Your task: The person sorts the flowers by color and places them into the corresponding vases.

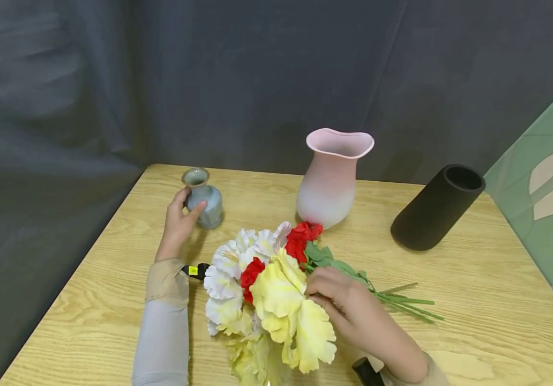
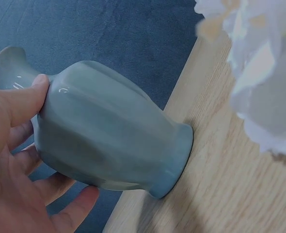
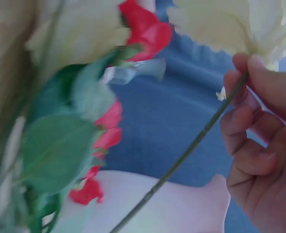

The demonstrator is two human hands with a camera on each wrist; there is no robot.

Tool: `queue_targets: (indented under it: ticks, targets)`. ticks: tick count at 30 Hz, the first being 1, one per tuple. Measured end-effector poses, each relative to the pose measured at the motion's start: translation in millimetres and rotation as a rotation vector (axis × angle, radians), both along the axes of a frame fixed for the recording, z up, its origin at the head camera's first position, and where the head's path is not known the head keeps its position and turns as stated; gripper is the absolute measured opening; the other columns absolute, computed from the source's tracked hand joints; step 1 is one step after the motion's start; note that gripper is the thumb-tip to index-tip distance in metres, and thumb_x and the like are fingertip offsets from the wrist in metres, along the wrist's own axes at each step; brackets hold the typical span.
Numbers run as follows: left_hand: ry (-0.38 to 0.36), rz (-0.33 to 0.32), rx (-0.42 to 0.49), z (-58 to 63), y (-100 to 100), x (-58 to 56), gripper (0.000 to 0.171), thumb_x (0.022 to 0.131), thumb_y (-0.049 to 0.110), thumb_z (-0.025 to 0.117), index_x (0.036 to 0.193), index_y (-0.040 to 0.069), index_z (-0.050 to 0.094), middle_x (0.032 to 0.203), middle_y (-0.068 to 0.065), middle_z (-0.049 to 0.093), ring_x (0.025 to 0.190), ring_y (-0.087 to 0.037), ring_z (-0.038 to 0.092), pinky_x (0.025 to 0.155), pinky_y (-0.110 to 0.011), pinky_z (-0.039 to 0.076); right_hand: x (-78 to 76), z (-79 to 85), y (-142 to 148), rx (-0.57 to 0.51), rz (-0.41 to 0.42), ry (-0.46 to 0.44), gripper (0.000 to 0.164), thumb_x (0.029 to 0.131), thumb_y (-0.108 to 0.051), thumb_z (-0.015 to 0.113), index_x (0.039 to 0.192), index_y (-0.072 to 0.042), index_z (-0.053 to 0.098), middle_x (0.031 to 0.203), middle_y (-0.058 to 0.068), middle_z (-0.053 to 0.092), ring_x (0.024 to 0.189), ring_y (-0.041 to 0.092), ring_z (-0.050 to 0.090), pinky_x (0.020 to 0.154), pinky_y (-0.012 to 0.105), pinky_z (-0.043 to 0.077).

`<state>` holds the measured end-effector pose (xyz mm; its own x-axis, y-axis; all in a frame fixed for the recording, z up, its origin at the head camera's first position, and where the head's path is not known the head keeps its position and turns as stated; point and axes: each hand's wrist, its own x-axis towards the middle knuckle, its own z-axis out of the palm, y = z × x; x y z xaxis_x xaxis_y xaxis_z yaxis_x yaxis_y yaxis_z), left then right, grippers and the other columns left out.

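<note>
My left hand point(image 1: 178, 222) holds a small blue-grey ceramic vase point(image 1: 211, 208) by its neck and side, thumb on the near side. In the left wrist view the vase's foot point(image 2: 174, 160) is right at the wooden tabletop. Thumb and index finger of my right hand point(image 1: 351, 303) pinch the thin green stem point(image 3: 184, 156) of a yellow flower point(image 1: 278, 295), just under its bloom. That bloom overlaps a bunch of white flowers point(image 1: 223, 281) and red flowers point(image 1: 252, 274) on the table. Green stems point(image 1: 413, 308) of the bunch stretch out to the right, beyond my right hand.
Behind the flowers stands a tall pink-and-white vase point(image 1: 327, 195) with a wavy rim. A black cylindrical vase point(image 1: 433, 212) with a slanted body is at the right. The wooden table point(image 1: 98, 279) ends at a dark curtain point(image 1: 238, 80) at the back and left.
</note>
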<state>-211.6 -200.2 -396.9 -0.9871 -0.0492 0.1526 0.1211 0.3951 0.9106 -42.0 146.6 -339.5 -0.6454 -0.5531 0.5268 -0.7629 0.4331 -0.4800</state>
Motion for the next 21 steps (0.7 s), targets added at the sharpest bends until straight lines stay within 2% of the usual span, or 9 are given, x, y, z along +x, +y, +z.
queue_targets:
  ticks: [6,9,11,14,16,19,21]
  targets:
    - [-0.008,-0.017,-0.004,-1.5,0,0.6,0.060,0.102,0.017,0.056,0.152,-0.004,0.032,0.157,-0.025,0.032,0.147,-0.038,0.031,0.123,-0.051,0.023,-11.9,16.7,-8,-0.150,0.015,-0.093,0.039,0.083,0.024,0.058,0.091,-0.014,0.064,0.087,-0.005,0.058,0.079,0.005,0.048,0.062,0.015,0.043]
    - [-0.010,-0.023,-0.006,-2.2,0,0.9,0.060,0.102,0.018,0.056,0.152,-0.004,0.032,0.156,-0.025,0.033,0.147,-0.039,0.031,0.123,-0.051,0.023,-16.6,22.5,-10,-0.213,0.019,-0.123,0.036,0.084,0.022,0.058,0.092,-0.013,0.066,0.087,-0.002,0.059,0.074,0.004,0.047,0.054,0.013,0.038]
    - [-0.004,-0.023,-0.006,-2.3,0,1.0,0.060,0.102,0.017,0.056,0.152,-0.004,0.031,0.156,-0.025,0.033,0.146,-0.039,0.031,0.123,-0.051,0.023,-19.2,26.3,-10,-0.244,0.013,-0.145,0.030,0.086,0.015,0.064,0.093,-0.014,0.067,0.089,-0.003,0.061,0.073,0.004,0.047,0.050,0.014,0.035]
    - [0.001,-0.019,-0.005,-2.4,-1,0.7,0.060,0.102,0.016,0.056,0.153,-0.005,0.030,0.157,-0.025,0.032,0.147,-0.039,0.030,0.123,-0.051,0.023,-22.3,32.7,-10,-0.307,0.026,-0.180,0.021,0.085,0.006,0.070,0.095,-0.013,0.068,0.093,-0.003,0.065,0.075,0.006,0.051,0.054,0.018,0.042]
    - [0.005,-0.014,-0.005,-2.6,-2,0.2,0.060,0.102,0.015,0.056,0.152,-0.005,0.030,0.156,-0.025,0.032,0.147,-0.039,0.030,0.123,-0.050,0.023,-24.2,37.1,-10,-0.370,0.047,-0.212,0.018,0.085,0.004,0.072,0.097,-0.009,0.069,0.097,-0.004,0.067,0.081,0.007,0.056,0.063,0.019,0.049]
    - [0.017,-0.010,-0.006,-3.7,-4,-1.0,0.058,0.102,0.014,0.056,0.151,-0.006,0.032,0.155,-0.025,0.034,0.147,-0.038,0.031,0.123,-0.049,0.023,-28.9,41.9,-12,-0.511,0.113,-0.230,0.016,0.086,0.006,0.070,0.100,-0.002,0.068,0.099,-0.004,0.065,0.085,0.007,0.057,0.070,0.019,0.052]
    - [0.029,-0.009,-0.006,-3.8,-4,-1.4,0.058,0.102,0.013,0.056,0.151,-0.007,0.031,0.155,-0.025,0.034,0.146,-0.038,0.032,0.123,-0.048,0.023,-32.7,43.6,-14,-0.630,0.178,-0.233,0.018,0.088,0.009,0.065,0.102,-0.003,0.068,0.101,-0.003,0.064,0.088,0.006,0.058,0.073,0.017,0.052]
